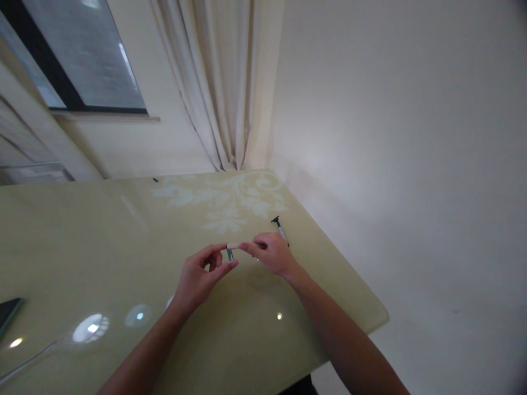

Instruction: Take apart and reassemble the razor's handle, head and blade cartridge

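I see the bare left forearm (158,336) and right forearm (335,318) slant inward until the hands nearly meet. The left grip (196,278) makes a C: index finger stretched along the top, thumb reaching out below, other fingers curled between. The right grip (275,253) is turned inward, thumb pointing toward the left index fingertip, fingers folded in.

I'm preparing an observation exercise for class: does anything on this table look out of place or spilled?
Nothing looks spilled. Slightly odd: a tiny dark piece by the far edge of the table, lying apart from the small item being handled; I can't identify it.
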Available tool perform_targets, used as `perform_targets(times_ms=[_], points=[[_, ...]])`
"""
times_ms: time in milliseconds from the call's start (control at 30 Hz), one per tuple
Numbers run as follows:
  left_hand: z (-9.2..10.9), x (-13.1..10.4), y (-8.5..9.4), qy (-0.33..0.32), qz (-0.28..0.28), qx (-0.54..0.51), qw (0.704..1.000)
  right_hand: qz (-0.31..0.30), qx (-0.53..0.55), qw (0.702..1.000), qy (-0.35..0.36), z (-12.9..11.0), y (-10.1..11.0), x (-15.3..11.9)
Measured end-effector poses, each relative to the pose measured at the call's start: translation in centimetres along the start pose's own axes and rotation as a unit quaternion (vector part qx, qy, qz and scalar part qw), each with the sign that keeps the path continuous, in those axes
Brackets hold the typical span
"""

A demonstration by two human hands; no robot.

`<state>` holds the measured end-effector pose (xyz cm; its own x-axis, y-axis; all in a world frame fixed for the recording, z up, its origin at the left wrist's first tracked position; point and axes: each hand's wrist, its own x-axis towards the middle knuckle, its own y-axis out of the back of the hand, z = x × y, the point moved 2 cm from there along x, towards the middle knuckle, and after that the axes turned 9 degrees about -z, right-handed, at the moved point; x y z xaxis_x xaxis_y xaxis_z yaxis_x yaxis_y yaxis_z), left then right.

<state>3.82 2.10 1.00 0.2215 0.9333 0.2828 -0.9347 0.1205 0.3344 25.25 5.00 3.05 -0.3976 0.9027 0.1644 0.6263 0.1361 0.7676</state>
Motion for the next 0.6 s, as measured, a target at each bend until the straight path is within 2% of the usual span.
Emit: perform_targets(times_ms=[100,267,400,533,600], points=[[0.07,-0.02,-0.04,0.001,0.002,0.002,1.000,-0.020,0.015,0.999,0.023,-0.09,-0.17,-0.01],[-0.13,0.13,-0.16,0.003,0.000,-0.002,1.000,0.014,-0.023,1.000,-0.016,0.22,-0.01,0.02],[-0.13,0.19,-0.07,0.002,0.003,0.006,1.000,-0.024,0.011,0.999,0.019,-0.17,-0.24,-0.07],[-0.05,0.10,0.01,0.000,0.007,0.002,1.000,0.008,-0.011,1.000,-0.017,0.05,0.01,-0.06],[-0.01,0.07,-0.01,0.001,0.002,-0.001,1.000,0.002,-0.007,1.000,-0.020,0.15,-0.04,-0.07]])
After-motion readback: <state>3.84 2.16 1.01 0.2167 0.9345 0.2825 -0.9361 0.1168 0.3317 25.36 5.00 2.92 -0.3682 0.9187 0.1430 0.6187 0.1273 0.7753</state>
